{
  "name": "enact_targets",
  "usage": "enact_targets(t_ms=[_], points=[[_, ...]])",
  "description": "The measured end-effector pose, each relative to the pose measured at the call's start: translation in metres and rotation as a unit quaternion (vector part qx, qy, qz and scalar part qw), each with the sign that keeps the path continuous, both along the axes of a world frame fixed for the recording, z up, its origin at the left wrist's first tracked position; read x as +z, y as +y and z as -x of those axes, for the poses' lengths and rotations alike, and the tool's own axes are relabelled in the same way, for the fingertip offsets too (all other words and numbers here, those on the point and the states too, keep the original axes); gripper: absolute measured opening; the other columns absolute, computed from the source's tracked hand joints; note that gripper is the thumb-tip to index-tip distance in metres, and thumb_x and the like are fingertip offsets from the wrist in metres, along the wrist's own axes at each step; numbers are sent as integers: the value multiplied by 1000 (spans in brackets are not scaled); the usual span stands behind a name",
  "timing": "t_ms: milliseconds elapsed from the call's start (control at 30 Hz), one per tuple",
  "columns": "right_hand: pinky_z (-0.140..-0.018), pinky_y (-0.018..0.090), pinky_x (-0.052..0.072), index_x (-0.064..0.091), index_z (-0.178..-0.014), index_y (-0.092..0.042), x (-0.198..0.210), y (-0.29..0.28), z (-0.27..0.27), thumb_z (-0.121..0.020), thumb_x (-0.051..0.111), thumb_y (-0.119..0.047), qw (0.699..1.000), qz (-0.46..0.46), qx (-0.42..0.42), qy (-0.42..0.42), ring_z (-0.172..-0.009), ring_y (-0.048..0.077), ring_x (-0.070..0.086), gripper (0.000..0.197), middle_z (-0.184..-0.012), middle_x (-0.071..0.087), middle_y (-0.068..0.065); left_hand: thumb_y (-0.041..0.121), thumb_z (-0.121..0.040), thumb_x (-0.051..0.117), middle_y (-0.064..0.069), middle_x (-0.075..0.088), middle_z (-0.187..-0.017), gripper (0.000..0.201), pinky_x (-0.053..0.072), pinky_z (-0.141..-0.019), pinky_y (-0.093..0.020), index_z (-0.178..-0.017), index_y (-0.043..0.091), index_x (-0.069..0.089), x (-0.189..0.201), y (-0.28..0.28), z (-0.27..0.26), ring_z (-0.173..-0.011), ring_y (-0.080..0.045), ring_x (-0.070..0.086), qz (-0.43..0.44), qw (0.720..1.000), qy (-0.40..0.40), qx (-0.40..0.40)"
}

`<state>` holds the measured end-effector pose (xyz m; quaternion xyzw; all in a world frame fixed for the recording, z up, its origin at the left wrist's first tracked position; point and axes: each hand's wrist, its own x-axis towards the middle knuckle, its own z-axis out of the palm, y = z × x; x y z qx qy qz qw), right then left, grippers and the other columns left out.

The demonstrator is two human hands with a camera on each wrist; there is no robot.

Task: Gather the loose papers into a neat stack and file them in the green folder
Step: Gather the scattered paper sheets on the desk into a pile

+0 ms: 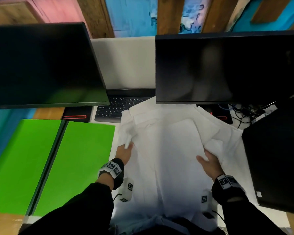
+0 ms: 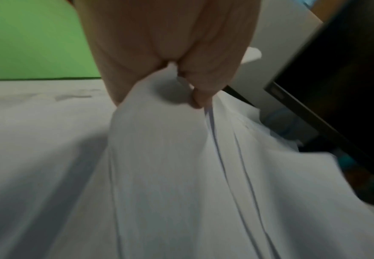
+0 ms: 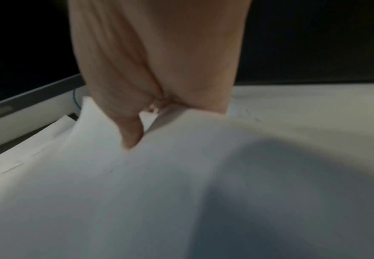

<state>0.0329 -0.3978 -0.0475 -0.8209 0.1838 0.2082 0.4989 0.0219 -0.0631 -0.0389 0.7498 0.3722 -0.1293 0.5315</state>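
Closest to me, my black sleeves (image 1: 85, 206) run up to the wrist cameras, and both of my hands are on the loose white sheets of paper (image 1: 166, 141) spread in an untidy overlapping heap on the white worktop (image 1: 241, 168) directly in front of me. My left hand (image 1: 124, 152) has its grip pinching the left edge of the heap — in the left wrist view the fingers (image 2: 200, 98) are curled down over a lifted fold of the paper (image 2: 159, 133), with several sheet edges fanning out beneath. My right hand (image 1: 210, 162) holds the right side of the heap; in the right wrist view the thumb (image 3: 130, 133) presses on top of the top sheet (image 3: 137, 175) and the fingers disappear under its raised edge, so the grip there is closed around the paper too. The sheets are not squared up; corners stick out toward the back and the right. To my left, just beside the heap but not touching it, the bright green card folder (image 1: 53, 160) lies open flat, with its dark spine running down the middle. On my right stands a black box-shaped case (image 1: 278, 158). Further back, a dark keyboard (image 1: 120, 107) is partly covered by the far corners of the paper, and beyond it two black, switched-off monitors (image 1: 224, 68) stand side by side — tangled cables (image 1: 244, 112) lie under the right one.
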Motion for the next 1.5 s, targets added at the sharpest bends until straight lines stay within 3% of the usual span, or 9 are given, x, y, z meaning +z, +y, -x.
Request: enact_targets(t_ms=[200, 400, 500, 600, 700, 867, 1067, 1333, 1500], points=[[-103, 38, 40, 57, -129, -6, -10, -6, -10, -92, 51, -11, 994, 50, -101, -12, -121, 33, 55, 37, -128, 61, 15, 16, -89, 59, -25, 66, -106, 32, 46, -76, -33, -108, -9, 63, -2, 12, 1, -92, -33, 64, 7, 999, -1, 37], [-97, 38, 44, 52, -128, -2, -12, 16, -22, -90, 55, -16, 980, 19, -196, -13, -114, 33, 57, 41, -127, 60, 18, 13, -85, 63, -5, 57, -62, 17, 44, -55, -26, -70, 5, 60, 4, -6, 4, -56, -20, 53, 15, 999, 32, 0], [-91, 35, 48, 63, -114, -8, -16, 16, -26, -85, 66, -19, 988, -13, -152, -7, -100, 26, 63, 32, -107, 68, 7, 11, -82, 65, 1, 59, -53, 26, 47, -67, -30, -58, 12, 56, 5, -3, 8, -57, -20, 54, 33, 998, 49, -14], [-99, 39, 47, 69, -112, -12, -17, 9, -30, -86, 64, -19, 992, 8, -123, -28, -109, 28, 63, 27, -110, 70, 8, 12, -81, 68, -5, 68, -73, 6, 49, -74, -31, -82, 6, 66, 11, 6, 11, -74, -23, 62, 62, 997, 41, -14], [-103, 40, 41, 59, -125, -8, -9, -2, -35, -90, 53, -14, 986, 43, -149, -60, -119, 35, 56, 36, -126, 63, 15, 13, -79, 71, -17, 68, -97, 31, 51, -79, -35, -104, -4, 66, 13, 14, 9, -85, -27, 64, 71, 997, 34, 15], [-98, 35, 38, 55, -131, -8, 5, -28, -33, -92, 45, -10, 991, 130, 11, 14, -121, 38, 52, 40, -132, 58, 17, 25, -75, 76, -16, 69, -98, 39, 51, -77, -33, -104, -1, 68, 14, 17, 6, -90, -28, 66, 18, 998, 8, 53], [-100, 33, 44, 53, -129, -12, -10, -18, -11, -77, 75, -26, 982, 90, 158, 57, -117, 24, 58, 58, -124, 61, 3, 43, -67, 79, -12, 70, -107, 57, 53, -94, -42, -109, 7, 67, 5, -17, 11, -101, -27, 66, 55, 998, 39, -2], [-93, 35, 47, 66, -118, -1, 2, -12, -20, -83, 69, -15, 987, 162, -4, 20, -111, 36, 63, 38, -118, 68, 20, 42, -35, 89, -12, 73, -104, 80, 55, -91, -45, -103, 6, 69, 9, -1, 17, -96, -28, 70, 155, 986, 39, 41], [-83, 24, 50, 70, -106, -4, -11, 47, 0, -77, 77, -19, 992, 65, 94, 48, -101, 27, 68, 34, -105, 73, 13, 15, -68, 82, -18, 70, -105, 40, 52, -88, -37, -102, 1, 65, 8, -27, 16, -94, -28, 65, 87, 994, 57, 13]])
